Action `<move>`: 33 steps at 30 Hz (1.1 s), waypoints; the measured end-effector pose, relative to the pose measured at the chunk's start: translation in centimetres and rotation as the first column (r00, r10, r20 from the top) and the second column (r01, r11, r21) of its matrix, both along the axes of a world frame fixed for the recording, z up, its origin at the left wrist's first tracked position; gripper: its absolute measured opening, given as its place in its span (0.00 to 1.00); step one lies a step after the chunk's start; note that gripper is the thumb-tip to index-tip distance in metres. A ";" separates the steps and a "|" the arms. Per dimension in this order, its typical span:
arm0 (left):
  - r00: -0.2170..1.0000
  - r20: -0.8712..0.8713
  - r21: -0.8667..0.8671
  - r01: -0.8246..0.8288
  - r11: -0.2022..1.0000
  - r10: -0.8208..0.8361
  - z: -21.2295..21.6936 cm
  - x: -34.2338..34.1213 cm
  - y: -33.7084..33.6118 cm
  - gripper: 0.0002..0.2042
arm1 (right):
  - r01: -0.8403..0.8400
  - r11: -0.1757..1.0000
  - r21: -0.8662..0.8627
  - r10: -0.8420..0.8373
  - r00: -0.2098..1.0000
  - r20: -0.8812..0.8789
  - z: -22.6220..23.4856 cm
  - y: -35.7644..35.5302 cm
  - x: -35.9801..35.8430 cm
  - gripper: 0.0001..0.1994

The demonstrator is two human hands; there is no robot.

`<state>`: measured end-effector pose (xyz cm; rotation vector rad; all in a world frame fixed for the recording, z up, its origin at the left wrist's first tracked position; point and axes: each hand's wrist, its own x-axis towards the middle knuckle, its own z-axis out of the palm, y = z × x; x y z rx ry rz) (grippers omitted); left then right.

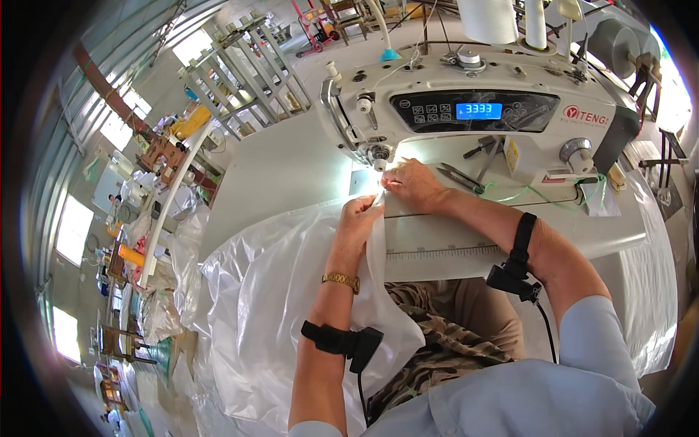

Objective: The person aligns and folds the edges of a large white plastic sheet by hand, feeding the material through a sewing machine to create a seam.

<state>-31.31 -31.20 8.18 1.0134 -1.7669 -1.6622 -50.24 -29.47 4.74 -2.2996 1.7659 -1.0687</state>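
Note:
White translucent plastic sheeting [269, 255] spreads over the left of the sewing table and drapes down across my lap. My left hand [358, 222] is closed on its folded edge, a little nearer to me than the needle. Just right of the needle, my right hand [415, 185] pinches the top end of that same edge. The white sewing machine [349, 109] stands over both hands, its lamp lighting the needle area brightly. Glare and my fingers hide the presser foot and the exact stitching spot.
Right of my right hand lie thread snips [460, 177] with green cord [520, 194], and a screwdriver [479, 148] behind. A ruler strip [444, 252] runs along the table's front. White thread cones [486, 20] stand behind the machine; a metal rack [244, 76] is at the far left.

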 end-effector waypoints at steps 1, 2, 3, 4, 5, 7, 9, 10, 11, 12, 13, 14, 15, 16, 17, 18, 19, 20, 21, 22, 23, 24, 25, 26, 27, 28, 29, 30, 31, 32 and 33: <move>0.999 -0.020 0.056 -0.036 0.998 0.037 0.5 0.1 0.4 0.14 | -0.006 1.000 0.000 0.006 1.000 -0.002 0.2 0.0 -0.2 0.06; 0.999 -0.022 0.057 -0.040 0.998 0.041 -0.1 0.1 0.0 0.14 | -0.021 0.999 0.040 0.023 0.999 -0.036 0.4 0.1 -0.5 0.06; 0.998 -0.064 0.085 -0.003 0.996 0.008 -0.4 0.4 -0.3 0.14 | -0.040 0.996 0.079 0.046 0.997 -0.069 0.7 0.2 -0.5 0.06; 0.994 -0.107 0.111 0.037 0.993 -0.025 -0.6 0.6 -0.5 0.14 | -0.049 0.996 0.077 0.054 0.996 -0.070 0.6 -0.1 -0.6 0.06; 0.994 -0.107 0.109 0.029 0.994 -0.018 -0.9 0.7 -0.6 0.14 | -0.133 0.989 0.061 0.141 0.975 -0.170 0.5 -0.4 -0.9 0.06; 0.987 0.162 -0.182 0.037 0.983 -0.007 -0.6 0.2 0.1 0.15 | -0.217 0.975 0.057 0.224 0.936 -0.270 1.4 -0.3 -1.3 0.06; 0.989 0.146 -0.243 0.018 0.970 0.018 -1.0 -0.1 0.5 0.15 | -0.243 0.970 0.014 0.229 0.893 -0.387 2.3 0.1 -1.7 0.05; 0.991 0.129 -0.304 0.003 0.953 0.038 -1.2 -0.2 0.6 0.16 | -0.243 0.970 0.013 0.229 0.893 -0.387 2.2 0.0 -1.8 0.05; 0.991 0.130 -0.305 0.003 0.952 0.038 -1.3 -0.2 0.8 0.16 | -0.235 0.971 0.040 0.232 0.895 -0.381 2.1 -0.1 -1.7 0.05; 0.988 0.149 -0.361 0.008 0.933 0.049 -1.4 -0.2 1.1 0.15 | -0.231 0.971 0.068 0.240 0.896 -0.373 2.5 -0.1 -1.3 0.05; 0.984 0.167 -0.415 0.014 0.910 0.061 -1.5 -0.1 1.3 0.15 | -0.236 0.969 0.068 0.244 0.896 -0.372 2.9 0.0 -0.9 0.05; 0.983 0.169 -0.415 0.010 0.910 0.066 -1.7 0.0 1.3 0.15 | -0.171 0.963 0.207 0.237 0.902 -0.360 3.3 0.0 -0.7 0.05; 0.982 0.175 -0.444 0.015 0.896 0.071 -1.7 -0.1 1.3 0.15 | -0.099 0.934 0.343 0.225 0.909 -0.351 3.7 0.1 -0.4 0.05; 0.980 0.182 -0.472 0.020 0.881 0.076 -1.8 -0.2 1.3 0.15 | -0.100 0.933 0.345 0.227 0.909 -0.350 3.7 0.0 -0.4 0.05; 0.980 0.183 -0.470 0.019 0.882 0.077 -1.9 -0.1 1.3 0.15 | -0.105 0.936 0.335 0.226 0.911 -0.346 3.6 -0.3 -0.4 0.07; 0.969 0.236 -0.462 0.048 0.886 0.070 -1.3 -0.1 1.4 0.15 | -0.106 0.940 0.323 0.221 0.913 -0.344 3.4 -0.5 -0.7 0.09; 0.956 0.288 -0.451 0.078 0.889 0.062 -1.0 -0.2 1.5 0.16 | -0.103 0.940 0.324 0.219 0.913 -0.344 3.0 -0.7 -0.9 0.09; 0.956 0.287 -0.450 0.080 0.889 0.059 -1.6 -0.4 1.5 0.16 | -0.117 0.946 0.302 0.211 0.930 -0.302 2.6 -0.8 -1.0 0.08; 0.963 0.237 -0.528 0.019 0.849 0.126 -2.0 -0.3 1.9 0.16 | -0.135 0.952 0.276 0.209 0.943 -0.259 2.4 -0.9 -0.9 0.08; 0.965 0.182 -0.599 -0.042 0.800 0.187 -2.4 -0.3 2.0 0.17 | -0.137 0.951 0.276 0.211 0.943 -0.259 2.2 -1.0 -0.8 0.08; 0.965 0.182 -0.598 -0.044 0.800 0.189 -2.7 -0.3 2.1 0.17 | -0.147 0.965 0.219 0.205 0.941 -0.270 1.9 -1.1 -0.8 0.08; 0.964 0.166 -0.635 -0.058 0.770 0.210 -2.4 -0.3 2.4 0.18 | -0.155 0.974 0.162 0.197 0.940 -0.280 2.1 -0.9 -0.6 0.08; 0.962 0.149 -0.670 -0.072 0.739 0.229 -2.3 -0.3 2.5 0.19 | -0.156 0.974 0.164 0.197 0.940 -0.279 2.3 -0.9 -0.4 0.08; 0.962 0.149 -0.669 -0.073 0.740 0.229 -2.4 -0.3 2.5 0.19 | -0.080 0.963 0.257 0.143 0.961 -0.237 2.6 -0.9 -0.2 0.07; 0.963 0.154 -0.700 -0.051 0.713 0.220 -2.5 -0.4 2.5 0.19 | -0.007 0.937 0.350 0.082 0.976 -0.200 3.0 -0.8 0.1 0.05; 0.965 0.159 -0.729 -0.029 0.683 0.210 -2.5 -0.4 2.5 0.20 | -0.006 0.935 0.354 0.083 0.976 -0.201 3.2 -0.7 0.3 0.05; 0.965 0.158 -0.727 -0.030 0.686 0.209 -2.8 -0.4 2.2 0.20 | -0.001 0.937 0.350 0.073 0.979 -0.191 3.4 -0.6 0.4 0.05; 0.964 0.167 -0.772 -0.002 0.635 0.205 -3.2 -0.3 1.7 0.19 | 0.000 0.939 0.343 0.064 0.982 -0.175 3.5 -0.7 0.5 0.05; 0.964 0.175 -0.814 0.026 0.581 0.202 -3.5 -0.3 1.1 0.19 | -0.004 0.940 0.342 0.066 0.983 -0.171 3.4 -0.7 0.8 0.05; 0.962 0.179 -0.815 0.028 0.579 0.204 -3.7 -0.3 0.6 0.19 | 0.051 0.948 0.314 0.013 0.980 -0.200 3.3 -0.7 1.1 0.05; 0.958 0.196 -0.805 0.034 0.592 0.212 -3.6 -0.5 0.2 0.18 | 0.115 0.951 0.287 -0.047 0.971 -0.233 2.9 -0.5 1.3 0.05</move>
